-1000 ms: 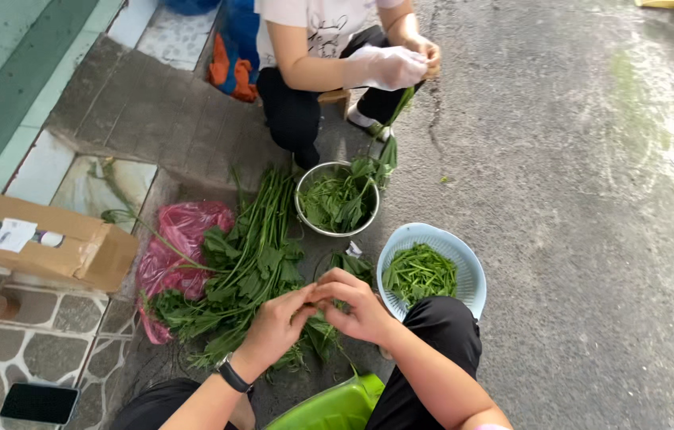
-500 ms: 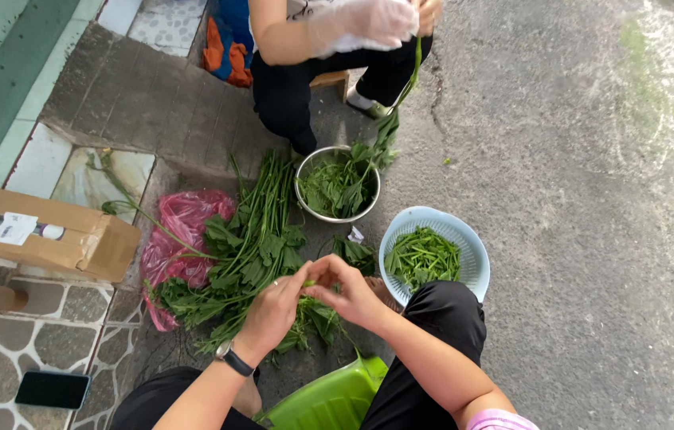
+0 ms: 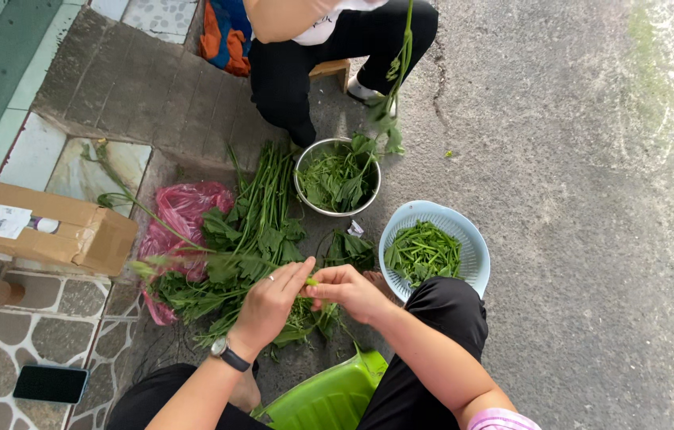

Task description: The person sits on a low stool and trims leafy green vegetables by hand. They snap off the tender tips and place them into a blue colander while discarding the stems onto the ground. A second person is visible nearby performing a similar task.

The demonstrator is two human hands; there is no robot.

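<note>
Thin green vegetable stem point(image 3: 311, 281) pinched between both hands, above the heap of long-stemmed leafy greens point(image 3: 245, 247) on the ground. Left hand point(image 3: 269, 304), wristwatch on the wrist, fingers closed on the stem's left end; right hand point(image 3: 350, 291) curled shut on the other end. Step in hand looks like snapping or trimming the stem; next move likely calls for a short twist and a drop into the pale blue plastic colander point(image 3: 472, 247) of cut pieces just right. Steel bowl of leaves point(image 3: 299, 179) beyond, another person's legs close behind it. Open concrete to the right; cardboard box point(image 3: 74, 231) and red plastic bag point(image 3: 182, 209) crowd the left.
</note>
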